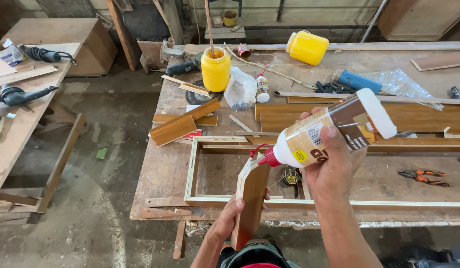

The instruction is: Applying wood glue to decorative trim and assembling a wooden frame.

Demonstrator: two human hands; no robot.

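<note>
The stiff, light-looking wood strip (250,198) stood upright off the table's (165,173) near edge, left hand (230,218) clamped at mid-length. The right hand (334,168) squeezed the smooth, probably slippery glue bottle (329,131) by its belly.

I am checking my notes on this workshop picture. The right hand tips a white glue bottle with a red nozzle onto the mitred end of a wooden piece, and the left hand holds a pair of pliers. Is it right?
Not quite. In the head view, the left hand holds the wooden piece itself; the pliers lie untouched on the workbench. The right hand does tip the glue bottle onto its mitred end.
</note>
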